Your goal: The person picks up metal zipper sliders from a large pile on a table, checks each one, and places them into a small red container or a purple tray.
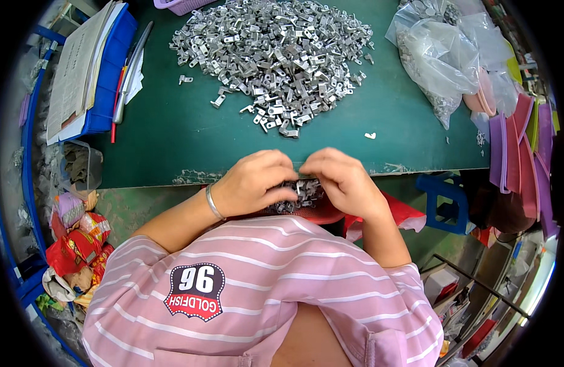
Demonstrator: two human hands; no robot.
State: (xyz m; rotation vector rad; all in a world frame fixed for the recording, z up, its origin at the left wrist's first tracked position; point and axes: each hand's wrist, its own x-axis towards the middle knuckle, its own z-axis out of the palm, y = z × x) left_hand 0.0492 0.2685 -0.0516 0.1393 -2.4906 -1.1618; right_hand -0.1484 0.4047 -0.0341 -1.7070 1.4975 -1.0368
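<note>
At the table's near edge, both my hands are close together above a red basket [323,214] at my lap, which holds small grey metal brackets [307,192]. My left hand [252,183], a bangle at its wrist, has its fingers curled inward and its thumb over the brackets. Facing it, my right hand [348,182] bends its fingers toward the left fingertips. Both sets of fingertips are partly hidden and slightly blurred, so what they pinch cannot be made out. A large pile of similar metal brackets [282,55] covers the far middle of the table.
On the green table [165,131], a blue tray [101,104] with papers stands left, beside a red pencil [114,116]. Clear plastic bags [438,55] of small parts lie at the right. A blue stool [444,202] and purple and pink plastic pieces [520,153] are at the right.
</note>
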